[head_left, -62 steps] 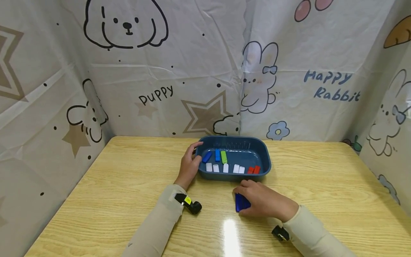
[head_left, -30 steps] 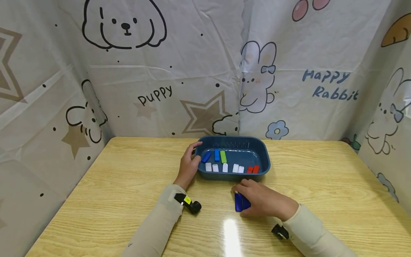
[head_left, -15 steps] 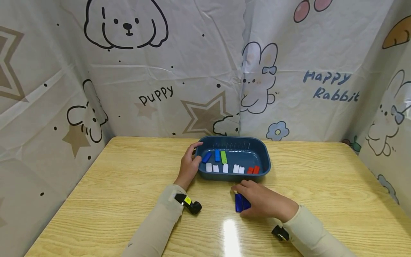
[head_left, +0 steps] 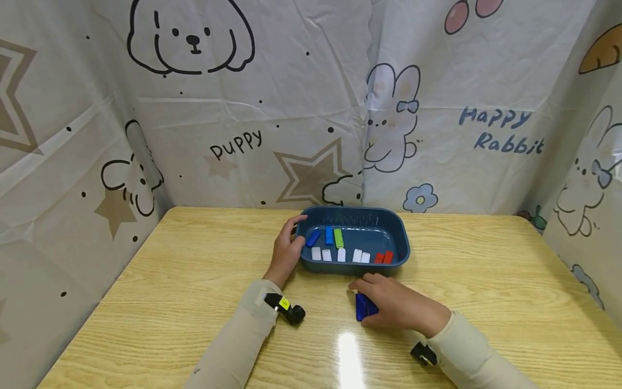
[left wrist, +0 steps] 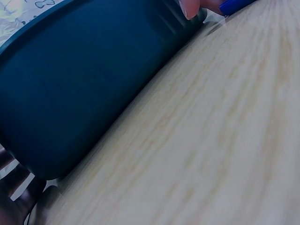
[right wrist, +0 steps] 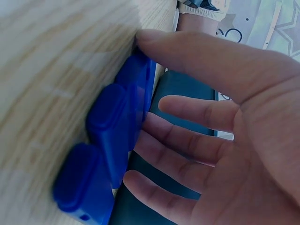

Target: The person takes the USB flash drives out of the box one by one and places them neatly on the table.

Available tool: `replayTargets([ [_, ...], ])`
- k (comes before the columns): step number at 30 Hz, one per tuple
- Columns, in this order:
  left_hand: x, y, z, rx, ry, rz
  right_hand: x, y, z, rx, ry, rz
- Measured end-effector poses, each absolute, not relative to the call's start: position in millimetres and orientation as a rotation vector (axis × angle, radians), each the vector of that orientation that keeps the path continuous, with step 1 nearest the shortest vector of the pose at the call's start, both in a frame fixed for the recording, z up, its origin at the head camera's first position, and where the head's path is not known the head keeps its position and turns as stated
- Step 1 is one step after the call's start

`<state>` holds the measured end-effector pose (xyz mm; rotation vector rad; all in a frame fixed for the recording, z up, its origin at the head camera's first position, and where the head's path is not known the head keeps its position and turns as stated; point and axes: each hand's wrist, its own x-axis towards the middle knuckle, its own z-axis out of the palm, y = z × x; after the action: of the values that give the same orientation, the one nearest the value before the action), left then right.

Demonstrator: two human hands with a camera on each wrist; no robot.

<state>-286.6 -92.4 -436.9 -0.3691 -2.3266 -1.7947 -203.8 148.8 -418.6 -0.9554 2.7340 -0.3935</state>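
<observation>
- Out from the table's [head_left: 194, 281] far edge, on the near side of the tray [head_left: 347, 268], lie the blue blocks [head_left: 362, 308], right under the right hand [head_left: 400, 303]; at least three show side by side in the right wrist view.
- And that right hand is arched around them, fingers curved and spread, thumb at the blocks' near end, fingertips by the far end; how hard it squeezes, I cannot tell.
- They look like hard plastic, so probably light, stiff, sturdy, a touch slippery; the ends or long sides seem the best hold, and a loose row could slide apart.
- Over at the tray's left end, the left hand [head_left: 286, 249] grips the rim, thumb over the top, fingers outside.
- Right forearm slants in from the right, back of the hand up; left forearm points toward the table's far edge.
- Inside the tray: white blocks [head_left: 357, 255] and red blocks [head_left: 387, 257] along its near wall.
</observation>
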Motion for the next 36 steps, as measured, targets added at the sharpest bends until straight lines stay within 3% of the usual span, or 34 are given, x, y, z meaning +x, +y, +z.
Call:
replayTargets([
  [11,-289,-92,-439,-0.369,-2.323,-1.798,-204,149,-419,-0.955,2.732,-0.397],
  [20,-315,-95,-473,-0.356,-2.291,-1.802,-203,152,-417,-0.973,2.738,-0.417],
  [36,-315,-96,-477,-0.338,-2.278,-1.771,-218,154,-390,-1.301,2.911,-0.649],
])
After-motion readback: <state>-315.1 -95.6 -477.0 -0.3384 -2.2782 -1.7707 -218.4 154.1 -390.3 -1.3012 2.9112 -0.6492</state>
